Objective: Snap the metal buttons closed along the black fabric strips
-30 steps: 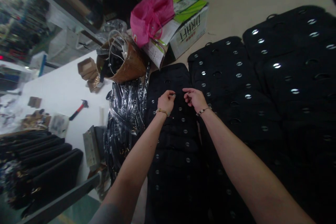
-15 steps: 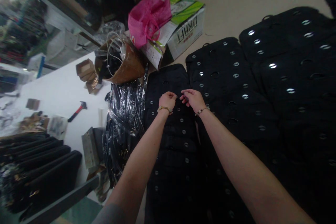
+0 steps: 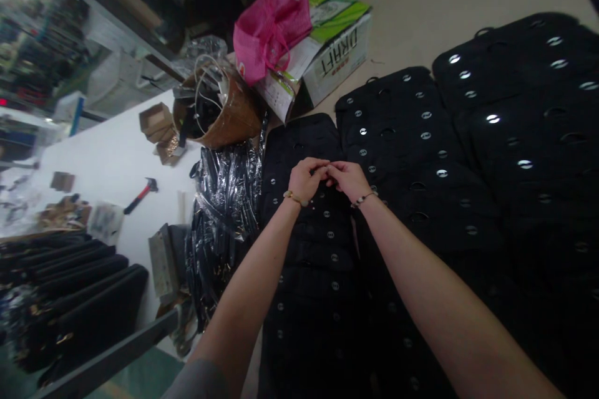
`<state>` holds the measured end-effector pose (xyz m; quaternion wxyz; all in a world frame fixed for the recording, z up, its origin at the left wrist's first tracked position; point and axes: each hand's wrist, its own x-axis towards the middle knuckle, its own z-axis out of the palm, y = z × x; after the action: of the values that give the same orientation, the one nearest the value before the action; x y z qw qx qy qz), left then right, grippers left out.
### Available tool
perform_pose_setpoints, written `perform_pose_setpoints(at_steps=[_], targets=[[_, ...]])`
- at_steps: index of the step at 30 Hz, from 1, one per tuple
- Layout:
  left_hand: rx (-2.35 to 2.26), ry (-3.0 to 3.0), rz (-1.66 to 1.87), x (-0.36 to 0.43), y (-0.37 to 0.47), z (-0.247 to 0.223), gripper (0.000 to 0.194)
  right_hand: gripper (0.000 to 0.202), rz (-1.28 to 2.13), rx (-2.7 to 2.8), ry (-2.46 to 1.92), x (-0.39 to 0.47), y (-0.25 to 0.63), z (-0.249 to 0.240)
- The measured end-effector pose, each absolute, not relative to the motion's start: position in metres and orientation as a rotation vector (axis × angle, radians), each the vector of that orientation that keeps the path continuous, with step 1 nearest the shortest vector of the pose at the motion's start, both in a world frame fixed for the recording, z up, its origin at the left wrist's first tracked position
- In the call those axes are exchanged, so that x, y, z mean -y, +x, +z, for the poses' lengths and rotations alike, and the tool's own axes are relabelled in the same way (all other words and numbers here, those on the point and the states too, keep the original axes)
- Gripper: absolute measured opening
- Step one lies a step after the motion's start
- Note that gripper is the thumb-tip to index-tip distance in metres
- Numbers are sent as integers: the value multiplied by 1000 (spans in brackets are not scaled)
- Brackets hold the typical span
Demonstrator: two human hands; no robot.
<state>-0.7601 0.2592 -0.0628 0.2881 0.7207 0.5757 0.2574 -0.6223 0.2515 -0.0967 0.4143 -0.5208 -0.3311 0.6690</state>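
Observation:
My left hand (image 3: 307,179) and my right hand (image 3: 349,180) meet fingertip to fingertip over a row of overlapping black fabric pieces (image 3: 304,137) with shiny round metal fittings. Both hands have their fingers pinched together. Whatever lies between the fingertips is too small or too hidden to make out. A metal fitting (image 3: 327,214) shows on the black fabric just below the hands. Further rows of black pieces (image 3: 402,106) with the same fittings lie to the right.
Left of the row lies a plastic-wrapped black bundle (image 3: 224,199). Behind it stand a brown bucket (image 3: 238,113) and a carton (image 3: 339,56) with a pink bag (image 3: 269,34) on top. A hammer (image 3: 140,195) rests on the white table (image 3: 121,165), near small cardboard boxes (image 3: 156,123).
My hands have come together, and their fingertips now touch where a small gap was before. The right fingers have closed in. The view has shifted slightly.

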Motion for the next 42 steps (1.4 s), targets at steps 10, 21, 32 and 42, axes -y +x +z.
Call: perform_pose_setpoints(at_steps=[10,21,32,42], targets=[[-1762,1617,684,-266,-782,-76,6,14,1699,874,-1324,-251,-621,-92],[-1572,1657,562,-266,-778,-54,24,15,1624,915,-1414,-255,-624,-90],[-2042,1603,655,-299,-853,-70,18,15,1645,743,-1371,-256,-625,-96],[-2051,1605,419,-317,-874,-81,18,11,1711,692,-1327,-256,-625,-94]])
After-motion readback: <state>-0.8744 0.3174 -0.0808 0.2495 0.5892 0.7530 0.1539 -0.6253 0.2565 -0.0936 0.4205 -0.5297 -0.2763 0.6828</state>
